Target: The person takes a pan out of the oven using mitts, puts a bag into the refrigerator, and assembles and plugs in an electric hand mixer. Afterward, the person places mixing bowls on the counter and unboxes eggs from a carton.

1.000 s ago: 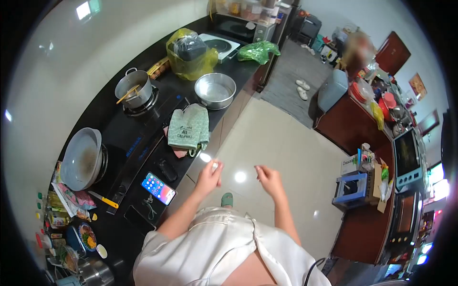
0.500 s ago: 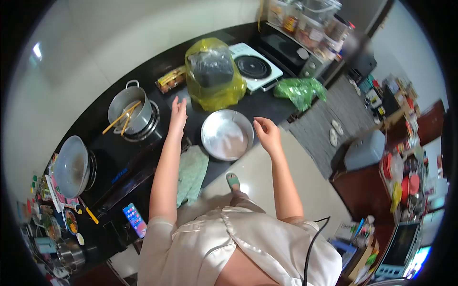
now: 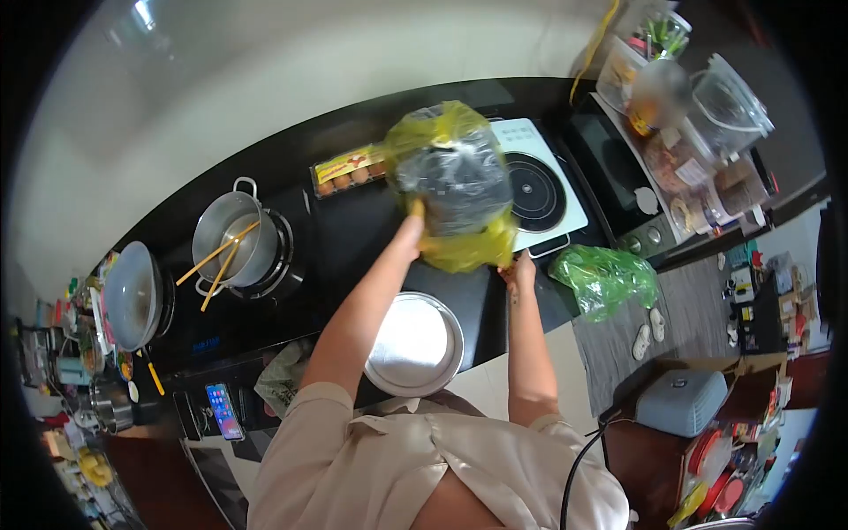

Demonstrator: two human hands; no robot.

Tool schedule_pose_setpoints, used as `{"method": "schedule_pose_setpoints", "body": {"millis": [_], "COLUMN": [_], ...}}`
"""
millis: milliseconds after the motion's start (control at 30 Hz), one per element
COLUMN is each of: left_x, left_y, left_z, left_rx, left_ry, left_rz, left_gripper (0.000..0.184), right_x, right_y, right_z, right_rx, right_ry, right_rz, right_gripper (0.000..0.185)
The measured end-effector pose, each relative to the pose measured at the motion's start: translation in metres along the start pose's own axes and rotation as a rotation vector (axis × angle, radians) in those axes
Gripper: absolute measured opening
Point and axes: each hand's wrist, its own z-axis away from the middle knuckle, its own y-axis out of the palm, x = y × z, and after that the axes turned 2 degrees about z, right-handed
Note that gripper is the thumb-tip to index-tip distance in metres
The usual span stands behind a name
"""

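A yellow plastic bag (image 3: 468,252) with a dark, bulky content stands at the back of the black counter. My left hand (image 3: 412,234) grips its lower left side, the fingertips partly hidden by the plastic. At the lower right corner of the bag, my right hand (image 3: 519,272) has its fingers closed on the plastic, close to the handle of the white electric hob (image 3: 530,140). Nearer my body, between my forearms, a round metal basin (image 3: 413,344) rests at the counter's front edge.
Left of the bag are an egg carton (image 3: 349,170), a pot (image 3: 231,234) with chopsticks on a burner, and a wok (image 3: 132,296). A phone (image 3: 223,412) lies at front left. To the right are a green plastic bag (image 3: 605,278) and a microwave (image 3: 609,159) bearing containers.
Both hands have moved forward from beside the metal basin to the yellow bag and taken hold of it. The camera view has shifted, so the counter appears lower and nearer.
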Motion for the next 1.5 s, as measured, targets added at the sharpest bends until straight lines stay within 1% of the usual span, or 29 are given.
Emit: {"method": "schedule_pose_setpoints", "body": {"millis": [67, 133, 167, 200, 233, 267, 300, 333, 400, 433, 600, 667, 700, 733, 800, 833, 867, 933, 967, 1000, 1067, 1100, 1133, 1200, 1267, 1367, 1433, 1467, 1500], "left_x": [0.007, 0.003, -0.003, -0.010, -0.015, -0.019, -0.025, -0.029, -0.045, -0.055, -0.072, -0.065, -0.066, -0.067, -0.072, -0.077, -0.081, -0.094, -0.098, -0.099, -0.100, -0.098, -0.095, -0.097, -0.095, -0.083, -0.070, -0.056, -0.049], "left_y": [-0.003, -0.009, -0.017, -0.026, -0.049, -0.067, -0.080, -0.105, -0.124, -0.124, -0.133, -0.144, -0.137, -0.138, -0.139, -0.129, -0.120, -0.101, -0.099, -0.099, -0.101, -0.096, -0.091, -0.082, -0.075, -0.069, -0.070, -0.078, -0.078], "left_z": [-0.022, -0.021, -0.020, -0.014, -0.020, -0.026, -0.027, -0.044, -0.056, -0.060, -0.114, -0.140, -0.135, -0.141, -0.147, -0.144, -0.141, -0.119, -0.107, -0.100, -0.081, -0.070, -0.055, -0.025, 0.009, 0.069, 0.106, 0.118, 0.141], "left_rx": [0.016, 0.032, 0.016, -0.002, 0.037, -0.100, -0.277, -0.353, -0.349, -0.366, -0.387, -0.377, -0.440, -0.438, -0.558, -0.665, -0.669, -0.822, -0.745, -0.752, -0.624, -0.619, -0.633, -0.562, -0.462, -0.288, -0.179, -0.098, -0.087], "left_ry": [-0.025, -0.049, -0.085, -0.125, -0.119, -0.043, 0.045, 0.080, 0.133, 0.159, 0.166, 0.291, 0.324, 0.324, 0.280, 0.316, 0.310, 0.518, 0.546, 0.550, 0.566, 0.628, 0.631, 0.742, 0.705, 0.582, 0.495, 0.506, 0.457], "left_rz": [-0.013, -0.022, -0.101, -0.177, -0.268, -0.354, -0.290, -0.128, 0.218, 0.267, 0.417, 0.477, 0.446, 0.447, 0.539, 0.531, 0.535, 0.622, 0.613, 0.614, 0.468, 0.394, 0.394, 0.176, 0.193, 0.235, 0.289, 0.304, 0.315], "left_gripper": [0.069, 0.070, 0.071, 0.072, 0.070, 0.063, 0.057, 0.055, 0.063, 0.062, 0.056, 0.059, 0.059, 0.059, 0.056, 0.054, 0.054, 0.049, 0.043, 0.043, 0.038, 0.035, 0.035, 0.032, 0.032, 0.042, 0.038, 0.034, 0.032], "right_x": [0.007, 0.012, 0.014, 0.010, 0.012, 0.014, 0.019, 0.025, 0.031, 0.027, -0.001, -0.002, -0.001, 0.001, 0.005, 0.005, 0.005, 0.003, -0.001, -0.003, -0.005, -0.007, -0.008, -0.007, -0.001, 0.014, 0.023, 0.026, 0.031], "right_y": [-0.002, -0.007, -0.010, -0.023, -0.028, -0.032, -0.040, -0.046, -0.045, -0.047, -0.052, -0.047, -0.044, -0.041, -0.031, -0.025, -0.020, -0.010, -0.007, -0.004, 0.004, 0.007, 0.007, 0.013, 0.020, 0.037, 0.044, 0.048, 0.052], "right_z": [-0.002, -0.007, -0.009, -0.021, -0.017, -0.013, -0.006, 0.004, 0.034, 0.042, 0.087, 0.102, 0.107, 0.111, 0.118, 0.121, 0.125, 0.131, 0.131, 0.131, 0.132, 0.133, 0.134, 0.129, 0.131, 0.146, 0.160, 0.166, 0.178], "right_rx": [-0.013, -0.069, -0.077, -0.016, 0.001, 0.018, 0.062, 0.108, 0.123, 0.180, 0.338, 0.304, 0.308, 0.313, 0.332, 0.346, 0.356, 0.414, 0.439, 0.470, 0.492, 0.507, 0.517, 0.562, 0.553, 0.553, 0.571, 0.586, 0.591], "right_ry": [0.017, 0.014, 0.013, 0.004, -0.009, -0.021, -0.022, -0.027, -0.007, 0.030, 0.094, 0.085, 0.064, 0.043, 0.044, 0.047, 0.054, 0.024, 0.027, 0.026, 0.033, 0.039, 0.049, 0.026, -0.009, -0.127, -0.195, -0.238, -0.244], "right_rz": [-0.076, -0.059, -0.085, -0.117, -0.155, -0.197, -0.146, -0.094, 0.067, 0.132, 0.281, 0.278, 0.334, 0.388, 0.403, 0.432, 0.462, 0.518, 0.522, 0.523, 0.526, 0.534, 0.538, 0.538, 0.562, 0.570, 0.552, 0.537, 0.521], "right_gripper": [0.052, 0.051, 0.050, 0.049, 0.049, 0.049, 0.048, 0.047, 0.047, 0.047, 0.040, 0.035, 0.034, 0.032, 0.031, 0.031, 0.031, 0.031, 0.030, 0.030, 0.029, 0.029, 0.029, 0.029, 0.030, 0.032, 0.036, 0.038, 0.039]}}
